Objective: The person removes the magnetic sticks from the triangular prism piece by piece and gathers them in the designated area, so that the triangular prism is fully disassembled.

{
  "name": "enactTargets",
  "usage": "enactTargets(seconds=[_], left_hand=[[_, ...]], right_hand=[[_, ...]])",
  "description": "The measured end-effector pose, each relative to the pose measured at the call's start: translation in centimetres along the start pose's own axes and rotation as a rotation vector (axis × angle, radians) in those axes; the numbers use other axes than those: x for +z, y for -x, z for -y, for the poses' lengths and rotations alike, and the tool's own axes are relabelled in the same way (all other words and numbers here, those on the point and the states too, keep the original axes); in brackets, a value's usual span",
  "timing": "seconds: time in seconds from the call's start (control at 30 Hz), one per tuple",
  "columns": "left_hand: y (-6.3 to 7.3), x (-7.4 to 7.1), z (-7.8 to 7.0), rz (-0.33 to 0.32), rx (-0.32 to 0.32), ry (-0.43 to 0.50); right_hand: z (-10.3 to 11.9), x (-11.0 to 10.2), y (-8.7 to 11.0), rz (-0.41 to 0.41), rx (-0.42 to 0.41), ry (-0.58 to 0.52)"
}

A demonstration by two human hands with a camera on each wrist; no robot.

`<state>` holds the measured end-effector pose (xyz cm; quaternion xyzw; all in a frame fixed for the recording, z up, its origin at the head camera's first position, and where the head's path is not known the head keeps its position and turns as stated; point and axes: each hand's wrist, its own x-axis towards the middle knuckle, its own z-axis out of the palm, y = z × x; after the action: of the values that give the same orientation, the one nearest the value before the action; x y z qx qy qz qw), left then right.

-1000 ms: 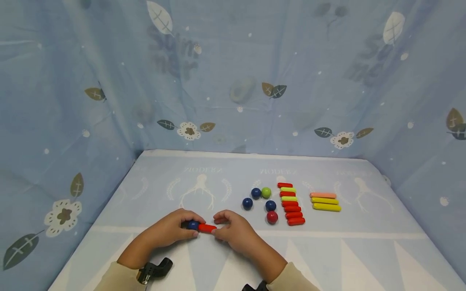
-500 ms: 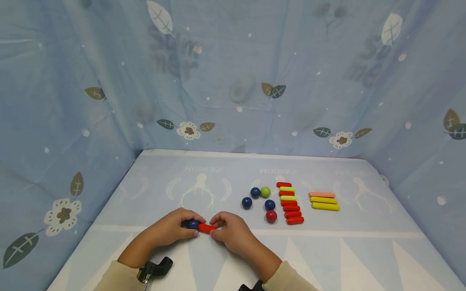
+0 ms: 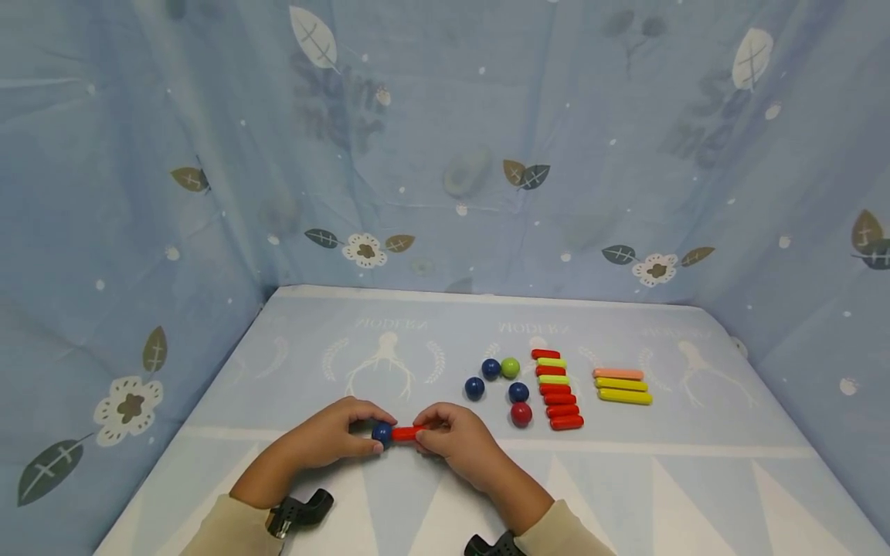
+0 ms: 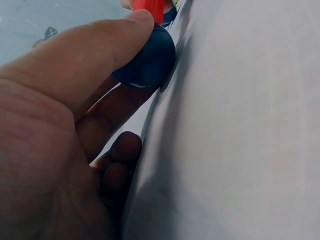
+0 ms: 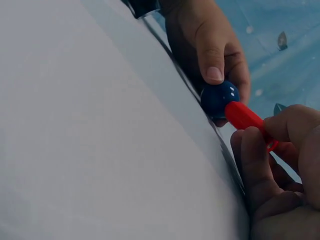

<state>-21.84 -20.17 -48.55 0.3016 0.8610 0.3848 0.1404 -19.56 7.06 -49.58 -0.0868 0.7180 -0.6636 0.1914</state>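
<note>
A shiny blue ball [image 3: 382, 434] is held at the table's near middle by my left hand [image 3: 323, 440], its thumb and fingers around the ball. From the ball's right side extends a short red stick [image 3: 403, 434], one end meeting the ball. My right hand [image 3: 459, 444] pinches the stick's other end between thumb and fingers. In the right wrist view the red stick [image 5: 245, 117] shows a small ring-like end near the fingertips. The left wrist view has the left thumb lying across the blue ball [image 4: 150, 60]. Whether stick and ball are joined I cannot tell.
Right of the hands lie several more balls: blue [image 3: 475, 388], green [image 3: 511, 367] and red [image 3: 521, 415]. Beside them runs a column of red and lime sticks [image 3: 559, 399]. Longer yellow sticks [image 3: 624, 397] and a peach one [image 3: 619, 374] lie farther right. Patterned cloth surrounds the table.
The blue ball and red stick have shifted slightly right, with the stick now more level. My right hand has moved a little right with the stick's end between its fingertips.
</note>
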Motion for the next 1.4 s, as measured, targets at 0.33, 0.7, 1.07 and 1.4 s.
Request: enactTargets(seconds=[0.33,0.7,1.07,1.4], left_hand=[[0.15,-0.09,-0.31,0.011,-0.076,0.018],[0.26,-0.09,-0.17,0.012,-0.055,0.002],[0.06,0.02,-0.11,0.014,-0.057,0.009],[-0.1,0.16,0.09,0.017,-0.055,0.0]], right_hand=[[0.28,0.2,0.28,-0.029,0.006,0.112],[0.3,0.7,0.39,-0.068,-0.035,0.279],[0.37,0.62,0.42,-0.074,-0.055,0.317],[0.32,0.42,0.31,-0.066,-0.052,0.359]])
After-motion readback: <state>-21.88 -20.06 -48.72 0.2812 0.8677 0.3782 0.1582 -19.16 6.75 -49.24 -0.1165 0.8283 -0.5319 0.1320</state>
